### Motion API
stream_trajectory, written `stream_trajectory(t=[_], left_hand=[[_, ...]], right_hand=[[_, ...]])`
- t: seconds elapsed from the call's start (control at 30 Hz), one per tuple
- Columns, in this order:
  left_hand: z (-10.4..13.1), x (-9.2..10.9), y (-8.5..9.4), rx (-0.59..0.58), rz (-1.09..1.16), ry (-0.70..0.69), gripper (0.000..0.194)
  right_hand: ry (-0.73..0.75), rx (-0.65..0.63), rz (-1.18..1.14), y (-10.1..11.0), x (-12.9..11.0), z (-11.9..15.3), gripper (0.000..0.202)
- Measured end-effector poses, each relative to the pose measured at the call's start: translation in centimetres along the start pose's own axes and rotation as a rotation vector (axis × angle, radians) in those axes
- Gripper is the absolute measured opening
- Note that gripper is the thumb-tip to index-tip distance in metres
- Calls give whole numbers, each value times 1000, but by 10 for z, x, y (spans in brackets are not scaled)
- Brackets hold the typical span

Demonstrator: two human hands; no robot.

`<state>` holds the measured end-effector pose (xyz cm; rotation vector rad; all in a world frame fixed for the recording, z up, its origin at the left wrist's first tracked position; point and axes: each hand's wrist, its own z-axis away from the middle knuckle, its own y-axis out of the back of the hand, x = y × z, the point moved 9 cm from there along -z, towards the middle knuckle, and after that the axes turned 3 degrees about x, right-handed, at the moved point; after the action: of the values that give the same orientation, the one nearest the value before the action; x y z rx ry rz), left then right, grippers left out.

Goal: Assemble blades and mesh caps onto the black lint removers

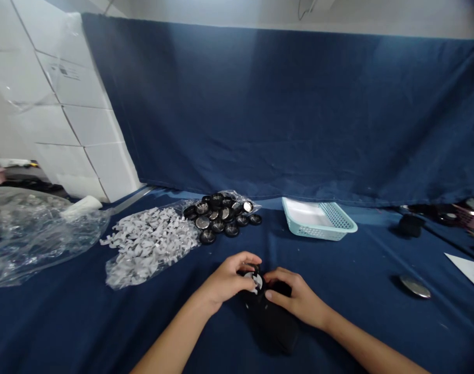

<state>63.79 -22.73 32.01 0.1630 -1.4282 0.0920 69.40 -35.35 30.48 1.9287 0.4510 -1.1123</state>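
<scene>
My left hand [228,279] and my right hand [295,297] meet at the near middle of the blue-covered table. Together they grip a small black round part [255,282] with a white piece set in it. Below the hands lies a dark black object [273,324] on the cloth; what it is I cannot tell. Beyond the hands sits a pile of black and silver round parts [221,217] on clear plastic. To its left lies a heap of small white pieces [149,241].
A light blue plastic basket [340,223] stands at the back right. A single round silver part [415,286] lies at the right. Crumpled clear plastic bags [38,234] fill the left side. White boxes [77,114] are stacked behind. A blue cloth [299,114] hangs as backdrop.
</scene>
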Motion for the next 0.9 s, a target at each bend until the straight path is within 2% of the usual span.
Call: stream_trajectory(t=[0.1,0.23,0.43,0.9], left_hand=[[0,2,12,29,-49,8,49],[-7,-2,22,136,-60,2,41],[-16,-15,10,247,-5,13,32],[-16,-13,-9,240,111,21,32]], right_hand=[[-6,-2,5,0,0,0,20],[-6,-2,27,-1,1,0,19],[4,3,37,0,1,0,21],[1,-4,73,-2,2,1,25]])
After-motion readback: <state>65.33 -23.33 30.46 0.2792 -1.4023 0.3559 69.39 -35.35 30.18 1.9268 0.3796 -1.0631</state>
